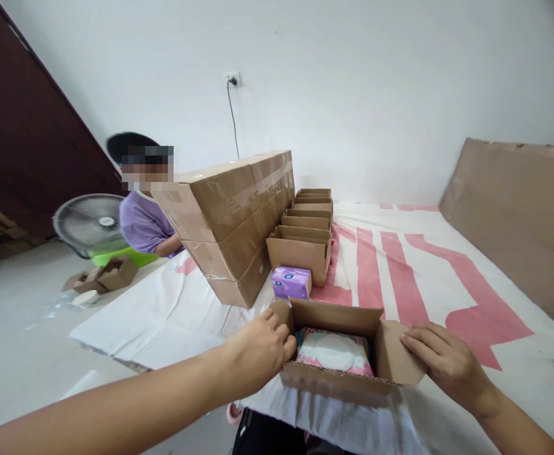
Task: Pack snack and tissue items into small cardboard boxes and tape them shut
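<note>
1. cardboard was what both hands touched: a small open box [338,354] sat right in front of the person, on a white sheet with pink stripes [400,265].
2. the left hand [262,347] pressed on the left side flap [281,313], fingers close together and curled over it.
3. the right hand [443,360] lay on the right side flap [395,360], fingers together and flat on it.
4. inside the box lay a soft pack [334,351], pink and teal with a white oval on top. it looked like the pack was in and the step was folding the flaps shut.
5. the next move would likely need both side flaps pushed down flat over the pack, then the long back flap [336,316] over them.
6. a purple pack [291,281] stood just behind the box. it had a small blue mark, but the words were too small to read.
7. a row of open boxes [305,234] and a stack of taped boxes [234,221] stood further back, with no writing to read.
8. another person in a purple shirt [141,221] sat by a fan [90,222].
</note>
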{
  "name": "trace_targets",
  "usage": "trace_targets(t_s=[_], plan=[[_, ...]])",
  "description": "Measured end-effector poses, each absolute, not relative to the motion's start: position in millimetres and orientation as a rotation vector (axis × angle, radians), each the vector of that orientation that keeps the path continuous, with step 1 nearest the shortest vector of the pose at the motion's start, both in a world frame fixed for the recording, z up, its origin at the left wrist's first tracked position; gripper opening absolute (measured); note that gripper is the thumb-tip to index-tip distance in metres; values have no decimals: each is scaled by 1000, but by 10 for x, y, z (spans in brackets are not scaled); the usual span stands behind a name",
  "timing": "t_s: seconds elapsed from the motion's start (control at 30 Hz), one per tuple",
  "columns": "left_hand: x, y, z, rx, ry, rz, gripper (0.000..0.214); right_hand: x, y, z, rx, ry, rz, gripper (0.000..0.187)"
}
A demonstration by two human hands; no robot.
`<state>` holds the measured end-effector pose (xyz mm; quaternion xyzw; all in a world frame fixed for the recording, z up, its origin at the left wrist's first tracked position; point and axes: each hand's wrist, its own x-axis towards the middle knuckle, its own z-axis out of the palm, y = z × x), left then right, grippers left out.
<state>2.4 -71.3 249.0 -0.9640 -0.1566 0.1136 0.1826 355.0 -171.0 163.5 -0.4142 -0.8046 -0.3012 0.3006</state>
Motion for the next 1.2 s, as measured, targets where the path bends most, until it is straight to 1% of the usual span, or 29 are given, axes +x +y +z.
trace_targets(t_s=[0.23,0.37,0.57,0.67,0.77,0.83,0.93,1.03,1.1,1.2], plan=[[4,-728,2440,-2718,-450,404,13,3600,-1723,1513,-1047,-2087,-798,28],[-22,-729,2407,-2763,-534,362,18,3631,-1717,1476,-1082,-2095,-780,29],[-41,-736,2427,-2774,-492,415,12,3690,-1723,1421,-1162,-2071,-808,25],[-33,-757,2449,-2739,-469,406,16,3683,-1718,1390,-1179,-2060,-795,22],[-27,-792,2452,-2727,-391,369,23,3711,-1689,1417,-1239,-2054,-748,22],[-27,-820,2431,-2725,-337,361,30,3743,-1661,1519,-1304,-2033,-705,24],[-33,-859,2369,-2711,-354,353,38,3702,-1632,1825,-1342,-1973,-641,24],[-34,-885,2308,-2689,-411,367,33,3435,-1610,2207,-1230,-2019,-496,23],[-30,-893,2283,-2681,-427,396,28,3159,-1564,2405,-1099,-2190,-345,24],[-18,-894,2258,-2672,-444,417,29,2753,-1393,2504,-1013,-2595,-201,20]])
